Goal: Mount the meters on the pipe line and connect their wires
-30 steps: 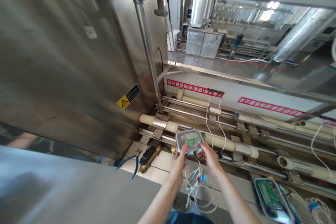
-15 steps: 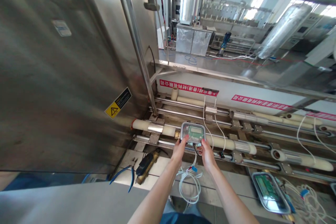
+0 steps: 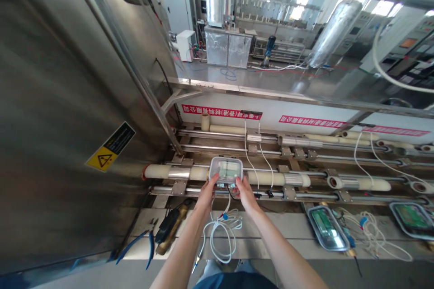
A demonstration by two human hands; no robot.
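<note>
Clear box (image 3: pixel 226 170) is mid-frame, with the left hand (image 3: pixel 206 193) and right hand (image 3: pixel 246 194) both clamped on its lower corners. Looks light, stiff, kinda slick, probably fragile inside; I'd grip the side edges, not the cable (image 3: pixel 217 225).

The first box (image 3: pixel 226 170) is positioned between the person's left hand (image 3: pixel 206 193) and right hand (image 3: pixel 246 193), over the near rails (image 3: pixel 313 196). A coiled cable (image 3: pixel 220 225) extends beneath it toward the person. On the bench (image 3: pixel 271 243), leftward, are the fitting (image 3: pixel 172 226), then the pliers (image 3: pixel 151 248), handles overhanging the front edge. Rightward lie the second box (image 3: pixel 327 228), a cable bundle (image 3: pixel 372 235) and the third box (image 3: pixel 412 220).
</note>
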